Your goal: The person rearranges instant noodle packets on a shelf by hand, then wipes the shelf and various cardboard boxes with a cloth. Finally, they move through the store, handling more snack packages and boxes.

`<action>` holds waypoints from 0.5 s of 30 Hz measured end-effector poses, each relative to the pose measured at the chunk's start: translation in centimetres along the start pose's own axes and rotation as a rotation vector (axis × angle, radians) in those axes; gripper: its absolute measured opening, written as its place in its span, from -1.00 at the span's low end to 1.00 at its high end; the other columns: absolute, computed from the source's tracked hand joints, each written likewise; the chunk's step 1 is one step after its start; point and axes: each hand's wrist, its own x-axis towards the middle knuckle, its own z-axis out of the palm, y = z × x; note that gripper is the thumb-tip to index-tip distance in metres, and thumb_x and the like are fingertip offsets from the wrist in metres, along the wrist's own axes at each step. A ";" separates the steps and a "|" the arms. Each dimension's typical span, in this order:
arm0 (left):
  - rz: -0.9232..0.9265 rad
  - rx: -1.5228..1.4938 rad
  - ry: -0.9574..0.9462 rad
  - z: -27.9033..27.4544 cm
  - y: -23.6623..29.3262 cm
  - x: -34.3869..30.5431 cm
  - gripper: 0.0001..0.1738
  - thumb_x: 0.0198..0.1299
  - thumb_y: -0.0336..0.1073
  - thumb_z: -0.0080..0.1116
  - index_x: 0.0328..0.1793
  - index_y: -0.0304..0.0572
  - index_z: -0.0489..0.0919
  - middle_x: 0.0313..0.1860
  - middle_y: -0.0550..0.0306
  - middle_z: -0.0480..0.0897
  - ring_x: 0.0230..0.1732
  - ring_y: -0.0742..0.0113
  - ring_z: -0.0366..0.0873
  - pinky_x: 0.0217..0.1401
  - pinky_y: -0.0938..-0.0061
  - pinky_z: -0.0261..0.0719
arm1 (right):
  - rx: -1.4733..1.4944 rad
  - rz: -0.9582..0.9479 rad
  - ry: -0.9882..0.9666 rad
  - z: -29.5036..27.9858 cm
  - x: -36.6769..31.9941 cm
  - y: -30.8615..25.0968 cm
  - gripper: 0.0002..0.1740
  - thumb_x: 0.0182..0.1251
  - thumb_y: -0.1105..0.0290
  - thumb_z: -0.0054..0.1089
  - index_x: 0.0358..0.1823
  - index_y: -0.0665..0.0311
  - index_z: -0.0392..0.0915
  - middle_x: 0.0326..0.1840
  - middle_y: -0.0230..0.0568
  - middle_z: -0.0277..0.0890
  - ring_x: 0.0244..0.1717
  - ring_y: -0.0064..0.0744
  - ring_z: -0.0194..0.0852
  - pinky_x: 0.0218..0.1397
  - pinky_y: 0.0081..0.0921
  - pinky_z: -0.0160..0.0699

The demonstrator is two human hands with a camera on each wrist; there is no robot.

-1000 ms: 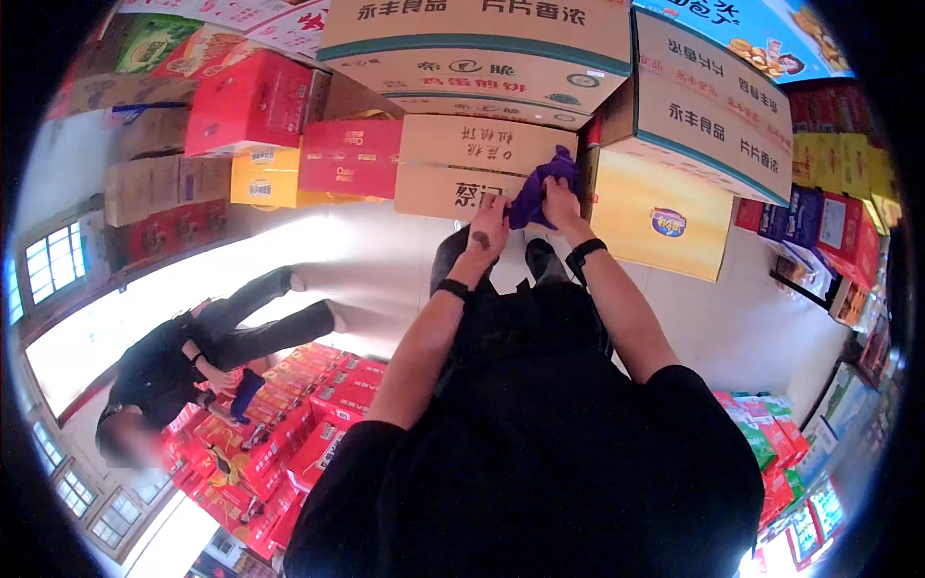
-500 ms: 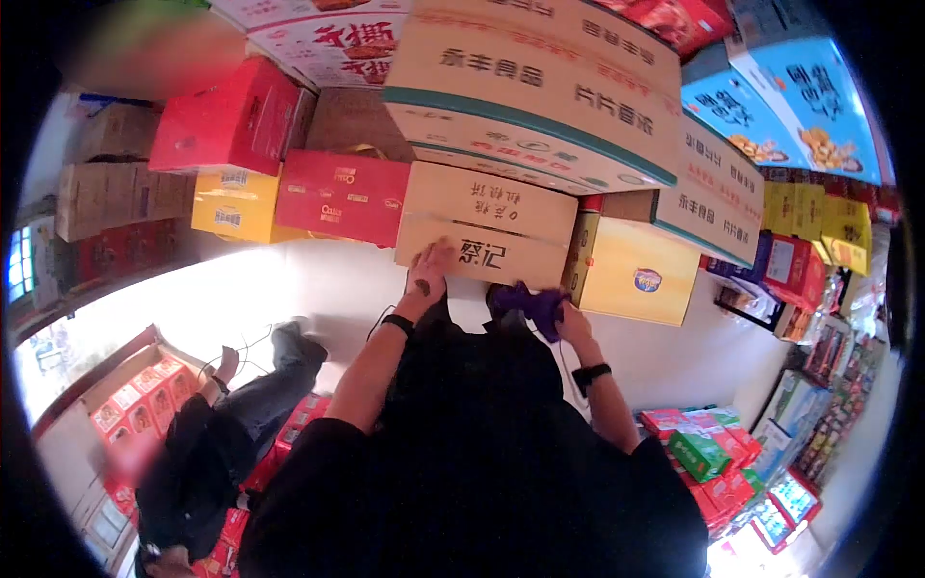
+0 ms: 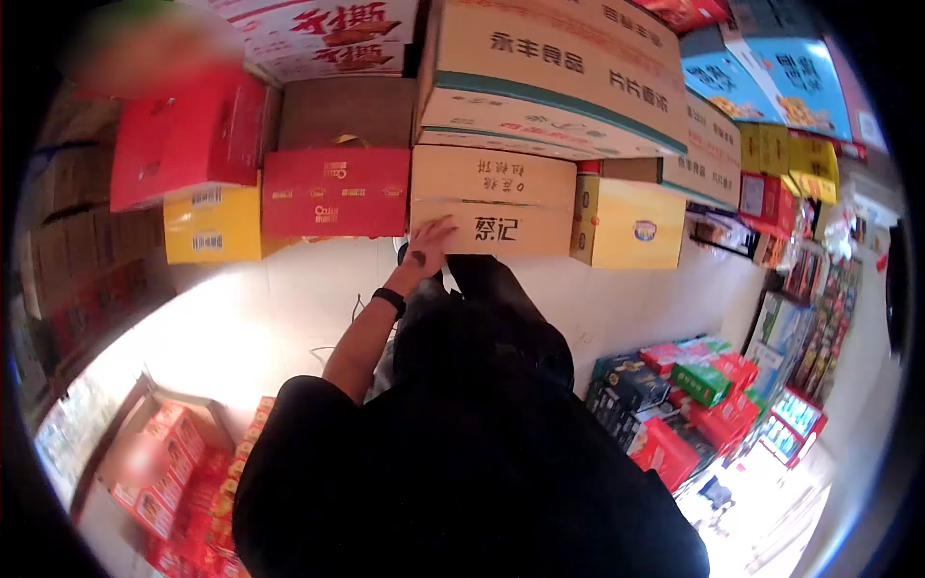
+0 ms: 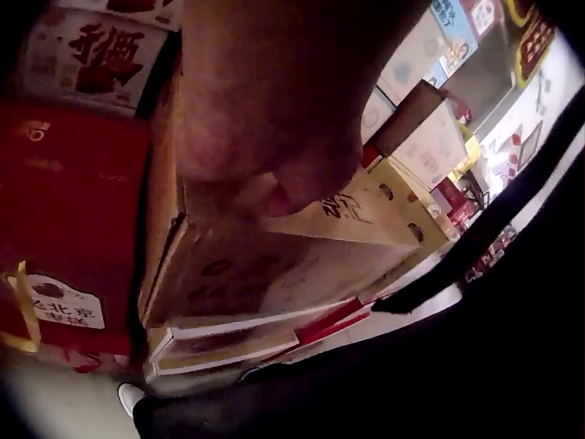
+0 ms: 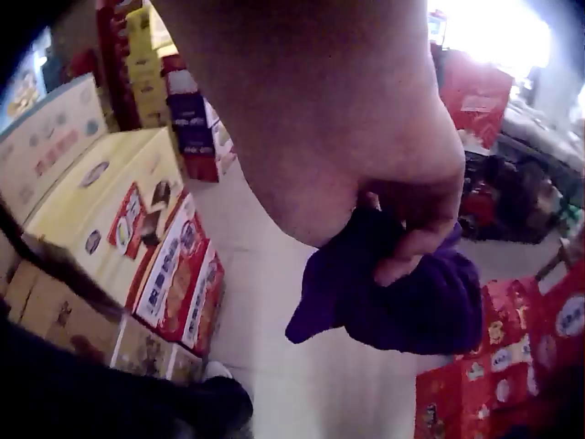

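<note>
My left hand (image 3: 431, 245) rests on the near left part of a brown cardboard carton (image 3: 544, 223) with black lettering. Its fingers lie over the top near the front edge. From the left wrist, the same hand (image 4: 265, 151) covers part of the carton's corner, and the carton's side shows below. A crumpled purple cloth (image 5: 384, 297) hangs in the grip of my right hand (image 5: 402, 197), whose fingers curl round it above the floor. The body hides the right hand in the head view.
Left of the carton stands a dark red gift box (image 3: 337, 193), and right of it a yellow box (image 3: 636, 217). A larger carton (image 3: 549, 53) is stacked behind. Stacked red and green boxes (image 3: 701, 383) stand at the right rear, on a pale tiled floor (image 3: 626, 299).
Both hands were at the purple cloth; the left let go and moved onto the carton. My right hand carried the cloth right and back, out of the head view. The other person has left the head view.
</note>
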 end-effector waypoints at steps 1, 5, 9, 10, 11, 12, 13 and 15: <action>-0.029 -0.057 -0.021 -0.2 0.1 -0.1 -0.25 0.03 -0.36 0.13 0.48 0.09 0.41 0.58 0.14 0.25 0.55 0.01 0.17 0.56 0.01 0.13 | 0.026 -0.006 0.012 0.5 -0.4 -0.3 -0.59 0.24 0.26 0.16 0.09 0.23 0.44 0.02 0.14 0.60 0.09 0.25 0.55 0.08 0.05 0.58; 0.047 -0.021 -0.070 1.3 -1.2 -0.4 -0.23 0.06 -0.38 0.11 0.52 0.08 0.37 0.59 0.14 0.24 0.57 -0.04 0.14 0.56 -0.02 0.14 | 0.108 -0.021 0.062 1.9 -1.0 -1.8 -0.62 0.25 0.26 0.14 0.05 0.25 0.46 0.00 0.15 0.60 0.07 0.24 0.56 0.07 0.05 0.58; 0.028 -0.086 -0.078 0.3 -0.6 0.2 -0.18 0.10 -0.42 0.08 0.58 0.12 0.28 0.64 0.19 0.17 0.59 -0.04 0.09 0.56 -0.02 0.15 | 0.172 -0.022 0.100 2.1 -1.2 -2.7 -0.66 0.26 0.25 0.12 0.01 0.26 0.48 -0.03 0.15 0.61 0.05 0.23 0.56 0.06 0.05 0.58; -0.025 -0.074 -0.102 0.0 -0.2 0.3 -0.19 0.10 -0.42 0.08 0.58 0.13 0.29 0.64 0.19 0.16 0.59 -0.04 0.09 0.56 -0.03 0.14 | 0.178 -0.019 0.099 2.4 -1.2 -2.5 -0.66 0.26 0.25 0.12 0.00 0.26 0.49 -0.03 0.15 0.61 0.04 0.23 0.56 0.05 0.05 0.58; -0.082 -0.061 -0.123 -0.2 0.2 0.3 -0.20 0.11 -0.42 0.08 0.57 0.15 0.30 0.65 0.19 0.15 0.60 -0.05 0.08 0.56 -0.03 0.14 | 0.186 -0.018 0.095 2.7 -1.2 -2.3 -0.67 0.27 0.25 0.11 -0.01 0.26 0.49 -0.04 0.15 0.61 0.04 0.23 0.57 0.05 0.05 0.58; -0.078 -0.050 -0.125 -0.3 0.6 0.5 -0.20 0.11 -0.42 0.08 0.57 0.15 0.30 0.65 0.19 0.15 0.60 -0.05 0.08 0.56 -0.03 0.14 | 0.193 -0.014 0.090 3.1 -1.0 -1.8 -0.68 0.27 0.25 0.10 -0.02 0.26 0.49 -0.05 0.15 0.61 0.03 0.23 0.57 0.05 0.04 0.58; -0.112 -0.022 -0.137 -0.2 1.0 0.6 -0.21 0.11 -0.41 0.08 0.56 0.17 0.32 0.65 0.20 0.14 0.59 -0.05 0.08 0.56 -0.04 0.15 | 0.195 -0.010 0.081 3.5 -0.9 -1.1 -0.68 0.27 0.25 0.10 -0.03 0.27 0.50 -0.05 0.15 0.61 0.03 0.23 0.57 0.05 0.04 0.58; -0.156 0.012 -0.147 -0.1 1.6 0.6 -0.23 0.11 -0.40 0.08 0.54 0.19 0.35 0.65 0.20 0.13 0.59 -0.05 0.08 0.55 -0.06 0.16 | 0.196 -0.001 0.058 4.2 -0.7 0.5 -0.69 0.28 0.25 0.09 -0.05 0.27 0.51 -0.06 0.15 0.61 0.02 0.22 0.57 0.04 0.04 0.58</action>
